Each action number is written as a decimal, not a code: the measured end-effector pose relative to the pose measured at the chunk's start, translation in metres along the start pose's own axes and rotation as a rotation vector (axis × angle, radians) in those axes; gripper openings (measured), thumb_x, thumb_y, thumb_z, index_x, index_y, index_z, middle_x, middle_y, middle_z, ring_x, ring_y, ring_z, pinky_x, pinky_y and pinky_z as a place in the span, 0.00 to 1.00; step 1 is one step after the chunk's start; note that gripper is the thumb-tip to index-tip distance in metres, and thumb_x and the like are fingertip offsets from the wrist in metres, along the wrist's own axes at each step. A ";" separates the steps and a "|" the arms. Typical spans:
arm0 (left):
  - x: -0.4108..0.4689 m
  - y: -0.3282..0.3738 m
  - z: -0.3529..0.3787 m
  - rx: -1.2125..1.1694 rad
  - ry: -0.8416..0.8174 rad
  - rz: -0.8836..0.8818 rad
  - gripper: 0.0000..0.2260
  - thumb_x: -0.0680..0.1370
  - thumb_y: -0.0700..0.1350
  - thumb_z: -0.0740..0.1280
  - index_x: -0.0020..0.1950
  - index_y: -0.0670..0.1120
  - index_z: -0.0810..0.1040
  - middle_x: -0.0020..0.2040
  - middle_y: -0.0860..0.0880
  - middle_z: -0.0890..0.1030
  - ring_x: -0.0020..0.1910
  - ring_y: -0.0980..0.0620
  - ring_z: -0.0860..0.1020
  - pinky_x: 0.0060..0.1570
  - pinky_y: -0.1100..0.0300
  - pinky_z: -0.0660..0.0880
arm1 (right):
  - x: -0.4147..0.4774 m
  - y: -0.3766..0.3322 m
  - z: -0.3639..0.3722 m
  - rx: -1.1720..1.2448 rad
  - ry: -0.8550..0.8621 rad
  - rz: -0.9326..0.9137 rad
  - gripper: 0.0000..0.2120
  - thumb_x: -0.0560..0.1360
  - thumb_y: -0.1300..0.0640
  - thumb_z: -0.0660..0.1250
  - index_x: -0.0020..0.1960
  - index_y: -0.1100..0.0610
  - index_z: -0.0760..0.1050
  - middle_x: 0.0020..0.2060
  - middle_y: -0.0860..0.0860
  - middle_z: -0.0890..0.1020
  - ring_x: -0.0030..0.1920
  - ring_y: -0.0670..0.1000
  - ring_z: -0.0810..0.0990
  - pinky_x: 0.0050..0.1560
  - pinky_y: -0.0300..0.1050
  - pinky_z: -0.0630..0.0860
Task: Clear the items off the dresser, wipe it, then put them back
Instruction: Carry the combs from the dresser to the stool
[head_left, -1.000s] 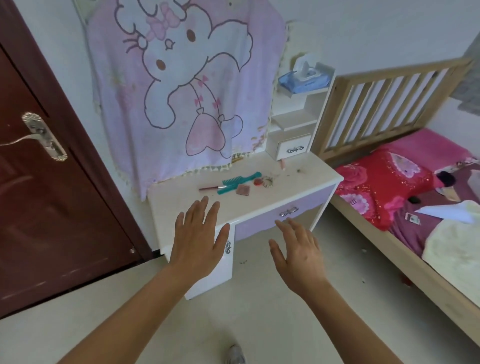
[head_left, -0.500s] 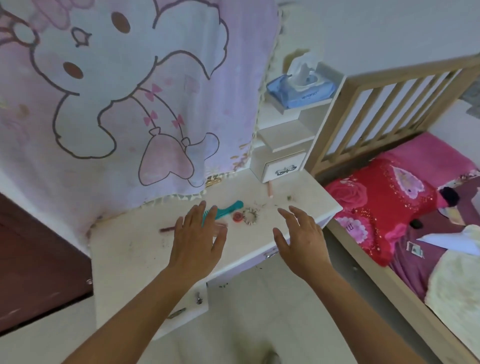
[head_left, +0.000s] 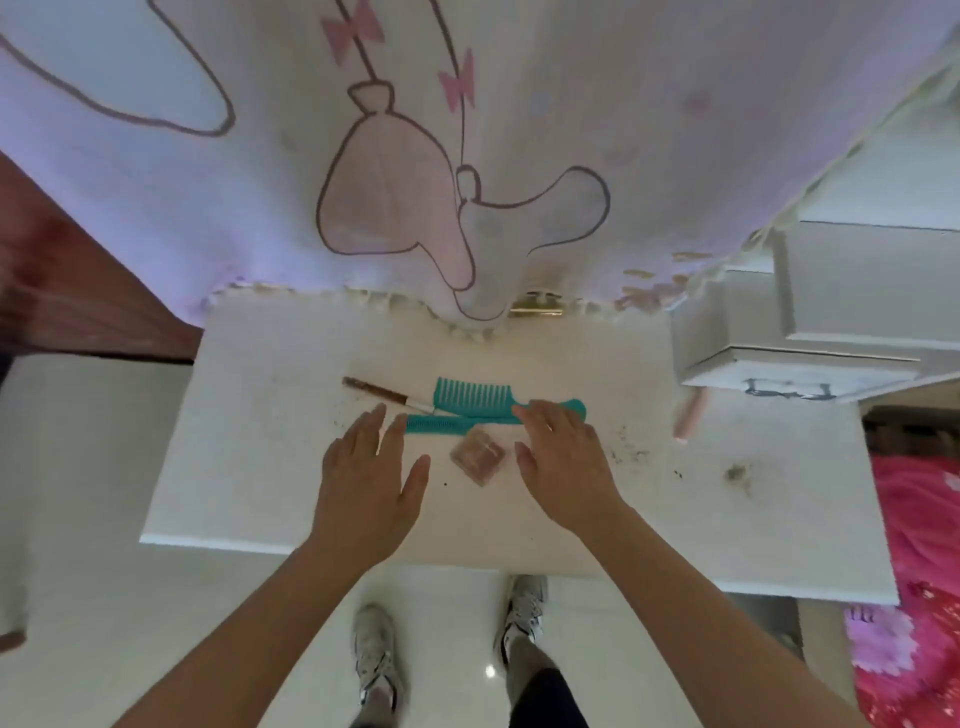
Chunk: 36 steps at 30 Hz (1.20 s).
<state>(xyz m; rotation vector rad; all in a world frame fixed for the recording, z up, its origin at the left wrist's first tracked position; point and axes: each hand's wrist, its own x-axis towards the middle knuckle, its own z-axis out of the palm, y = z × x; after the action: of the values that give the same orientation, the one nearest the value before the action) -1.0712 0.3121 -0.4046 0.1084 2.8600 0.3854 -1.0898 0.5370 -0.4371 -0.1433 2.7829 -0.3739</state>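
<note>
On the dresser, comb lies crosswise, handle right.

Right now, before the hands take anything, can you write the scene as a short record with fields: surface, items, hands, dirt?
surface: white dresser top, nothing lifted yet
items: wide teal comb; thin teal comb just in front of it; brown pencil left of both; pinkish square piece between the hands; pink stick beside the small drawer box
hands: left hand open, holding nothing; right hand open, fingertips at the wide comb's handle, contact unclear
dirt: dark crumbs on the right part
</note>
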 end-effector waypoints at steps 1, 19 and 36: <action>0.005 0.002 0.012 -0.003 -0.013 -0.005 0.25 0.80 0.55 0.61 0.71 0.40 0.70 0.72 0.36 0.68 0.70 0.36 0.68 0.65 0.40 0.67 | 0.010 0.006 0.007 -0.007 -0.016 -0.014 0.23 0.81 0.52 0.59 0.75 0.53 0.62 0.72 0.51 0.68 0.69 0.55 0.68 0.65 0.51 0.67; 0.072 0.011 0.084 0.105 0.086 0.112 0.18 0.73 0.41 0.73 0.63 0.44 0.79 0.58 0.40 0.77 0.54 0.36 0.75 0.52 0.43 0.72 | 0.063 0.026 0.032 0.097 -0.027 0.054 0.22 0.80 0.55 0.64 0.73 0.53 0.68 0.60 0.52 0.77 0.58 0.55 0.74 0.59 0.51 0.73; 0.071 0.019 0.003 -0.191 0.145 0.128 0.14 0.75 0.37 0.67 0.60 0.46 0.75 0.46 0.49 0.81 0.48 0.44 0.74 0.42 0.51 0.72 | 0.011 0.011 -0.058 0.011 0.108 0.125 0.23 0.81 0.60 0.60 0.76 0.59 0.63 0.59 0.62 0.73 0.56 0.62 0.71 0.56 0.56 0.67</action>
<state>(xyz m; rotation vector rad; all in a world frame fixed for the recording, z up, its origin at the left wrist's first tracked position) -1.1379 0.3387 -0.4186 0.2367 2.9473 0.7180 -1.1201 0.5596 -0.3909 0.0551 2.8768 -0.3752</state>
